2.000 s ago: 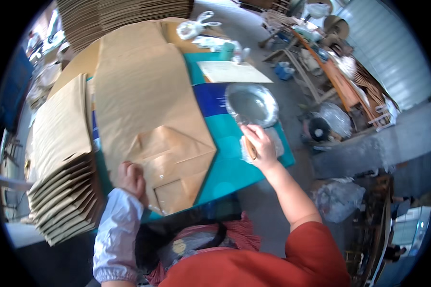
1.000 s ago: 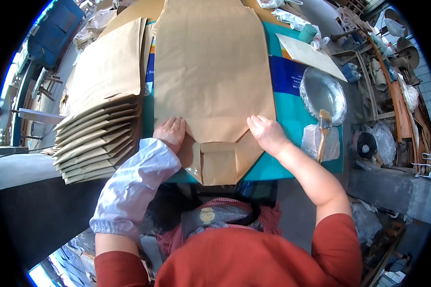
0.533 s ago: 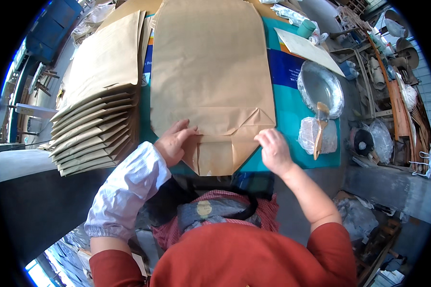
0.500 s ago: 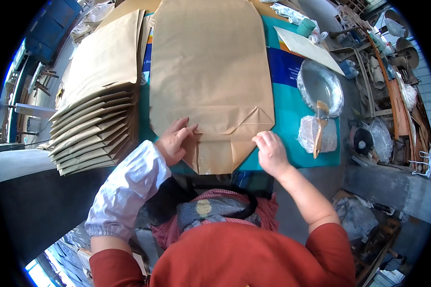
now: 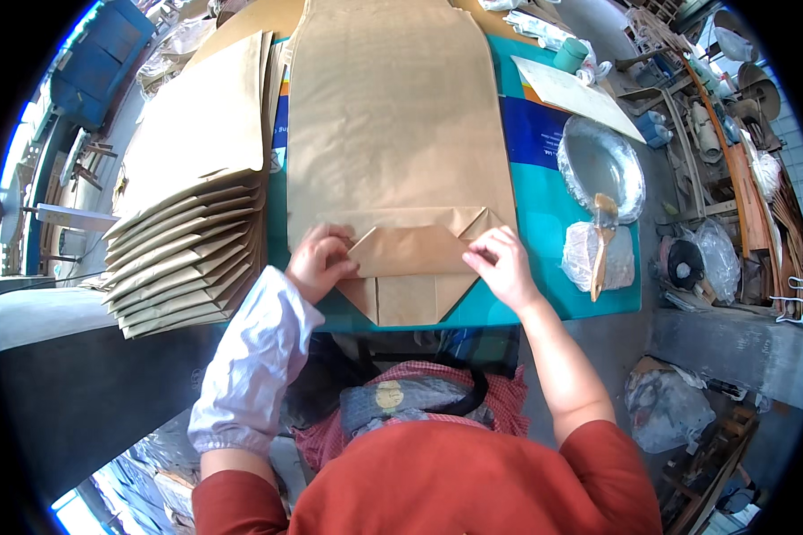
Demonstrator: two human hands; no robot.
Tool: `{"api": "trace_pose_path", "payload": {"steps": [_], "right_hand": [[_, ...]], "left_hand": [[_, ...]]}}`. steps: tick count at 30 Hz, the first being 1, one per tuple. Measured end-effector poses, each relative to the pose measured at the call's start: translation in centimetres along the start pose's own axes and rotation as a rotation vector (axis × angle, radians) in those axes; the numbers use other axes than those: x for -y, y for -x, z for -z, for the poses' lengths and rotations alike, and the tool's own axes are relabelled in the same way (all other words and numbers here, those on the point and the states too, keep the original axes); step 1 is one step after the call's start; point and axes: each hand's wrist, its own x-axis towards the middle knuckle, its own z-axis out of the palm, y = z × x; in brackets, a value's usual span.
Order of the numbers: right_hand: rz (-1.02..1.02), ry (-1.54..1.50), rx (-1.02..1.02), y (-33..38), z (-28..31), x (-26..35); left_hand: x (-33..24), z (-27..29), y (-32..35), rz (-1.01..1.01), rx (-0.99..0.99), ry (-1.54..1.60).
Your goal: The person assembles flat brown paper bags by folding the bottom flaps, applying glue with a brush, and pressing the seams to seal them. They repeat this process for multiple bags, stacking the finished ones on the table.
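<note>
A large brown paper bag [image 5: 397, 134] lies flat before me, its near end partly folded. Across that end a paper flap [image 5: 410, 251] is turned up, with slanted corners at both sides. My left hand [image 5: 321, 260] pinches the flap's left corner between thumb and fingers. At the right corner, my right hand [image 5: 501, 265] grips the same flap with thumb and forefinger. Below the flap, the bag's tapered bottom edge [image 5: 406, 303] reaches the near edge of the table. A white sleeve cover [image 5: 254, 357] is on my left forearm; the right one is bare.
A stack of folded brown bags [image 5: 192, 205] stands close on the left. On the right of the teal table cover [image 5: 544, 285] are a plastic-lined basin [image 5: 600, 169] and a brush [image 5: 600, 250] resting on a wrapped block [image 5: 580, 254]. Behind them lie a white board [image 5: 575, 96] and green cup [image 5: 570, 55].
The near flap, flat before, is now folded up and away from me. My right hand has shifted slightly inward onto its corner, and the left has closed on the other corner.
</note>
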Motion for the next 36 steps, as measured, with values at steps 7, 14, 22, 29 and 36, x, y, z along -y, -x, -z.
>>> {"api": "trace_pose_path", "payload": {"steps": [7, 14, 22, 29, 36], "right_hand": [[-0.159, 0.094, -0.033, -1.5, -3.8, -1.6], [-0.309, 0.537, -0.124, -3.9, -5.4, -1.1], [-0.277, 0.170, -0.225, -2.2, -3.4, 2.1], [0.165, 0.490, 0.273, -1.7, -8.0, 5.2], [0.068, 0.411, 0.233, -0.9, -4.3, 2.7]], "left_hand": [[1.2, -4.0, -0.7, 0.229, -0.260, -0.194], [-3.2, -4.3, -5.3, 0.594, -0.176, -0.634], [-4.0, -2.9, -3.1, 0.157, -0.472, -0.586], [-3.8, -4.6, -2.0, 0.007, 0.154, -0.625], [-5.3, -4.0, -2.7, 0.179, 0.247, -0.705]]}}
